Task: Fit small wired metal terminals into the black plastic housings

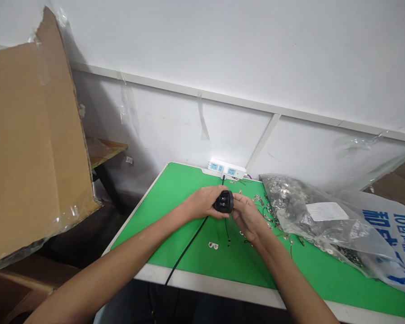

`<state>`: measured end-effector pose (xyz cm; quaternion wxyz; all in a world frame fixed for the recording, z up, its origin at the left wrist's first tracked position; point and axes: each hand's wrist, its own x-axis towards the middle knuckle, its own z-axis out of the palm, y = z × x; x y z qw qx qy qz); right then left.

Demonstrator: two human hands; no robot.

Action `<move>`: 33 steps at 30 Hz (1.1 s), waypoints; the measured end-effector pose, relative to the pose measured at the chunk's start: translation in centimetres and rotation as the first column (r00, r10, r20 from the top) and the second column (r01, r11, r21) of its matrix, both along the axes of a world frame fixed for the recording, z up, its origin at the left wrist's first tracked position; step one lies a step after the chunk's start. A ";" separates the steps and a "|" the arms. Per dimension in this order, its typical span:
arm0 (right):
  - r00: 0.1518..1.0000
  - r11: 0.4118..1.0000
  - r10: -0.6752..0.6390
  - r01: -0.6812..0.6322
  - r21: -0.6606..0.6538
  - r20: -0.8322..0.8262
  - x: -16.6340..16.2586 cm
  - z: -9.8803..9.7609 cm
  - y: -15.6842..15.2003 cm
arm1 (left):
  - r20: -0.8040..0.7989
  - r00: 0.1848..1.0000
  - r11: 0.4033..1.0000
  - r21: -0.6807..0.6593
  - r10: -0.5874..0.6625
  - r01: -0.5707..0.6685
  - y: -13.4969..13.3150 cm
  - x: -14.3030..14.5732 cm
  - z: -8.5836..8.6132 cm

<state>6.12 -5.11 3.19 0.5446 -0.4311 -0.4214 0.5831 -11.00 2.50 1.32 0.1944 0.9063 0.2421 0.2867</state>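
Above green mat (pixel 148 234), left hand (pixel 201 202) wraps black connector (pixel 223 201); right hand (pixel 248 217) pinches its side, cable (pixel 189 246) trailing down.

A round black plastic fitting (pixel 224 201) sits held between the two hands, its dark, recessed face turned up. The left hand (pixel 202 202) cups one side, and the right hand (pixel 247 217) presses its fingers (pixel 239 202) against the other. A thick black cable (pixel 188 252) trails from beneath, and thin wires (pixel 227 233) hang below.
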 end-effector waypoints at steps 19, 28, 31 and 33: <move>0.945 0.938 -0.323 0.313 0.147 0.047 0.0 -1.2 1.1 | 0.343 0.938 0.998 -0.057 0.051 -0.034 -0.6 1.2 -1.9; 0.954 0.946 -0.298 0.291 0.142 0.027 -0.6 -1.3 0.8 | 0.335 0.942 0.998 -0.049 -0.019 0.037 -0.6 1.3 -2.1; 0.942 0.925 -0.307 0.262 0.275 0.134 -0.2 -1.4 0.6 | 0.347 0.937 0.997 -0.050 -0.042 0.064 -0.8 1.4 -2.1; 0.944 0.913 -0.286 0.218 0.346 0.162 -0.1 -1.4 0.5 | 0.347 0.936 0.996 -0.056 -0.052 0.076 -0.9 1.4 -2.2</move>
